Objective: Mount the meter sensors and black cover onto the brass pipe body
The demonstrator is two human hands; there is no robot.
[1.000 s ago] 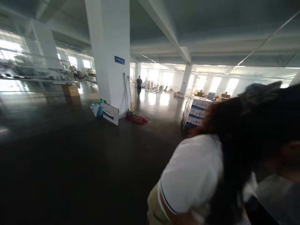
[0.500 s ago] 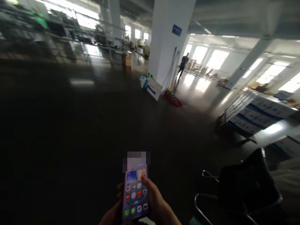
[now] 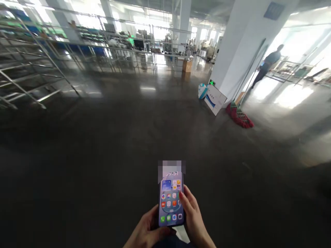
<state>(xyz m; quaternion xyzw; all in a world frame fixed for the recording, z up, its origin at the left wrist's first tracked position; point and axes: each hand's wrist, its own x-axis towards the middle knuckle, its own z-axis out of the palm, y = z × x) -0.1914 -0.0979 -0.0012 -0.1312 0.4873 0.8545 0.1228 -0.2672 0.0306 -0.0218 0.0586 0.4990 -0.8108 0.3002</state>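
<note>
A smartphone with a lit home screen of app icons is upright in front of me, low in the head view. My left hand cups its lower left edge from below. My right hand wraps its right side, the thumb lying on the screen's right edge. Both hands are closed around the phone. A white scrap shows just under the phone, too small to name.
Dark polished floor stretches ahead. Metal racks stand at the left and workbenches along the back. A white pillar has a white board, a bag and a red mop at its foot. A person walks at far right.
The view has swung left: the stacked boxes and black chair at right are gone, and racks fill the left. The phone sits slightly higher and further right, held the same way.
</note>
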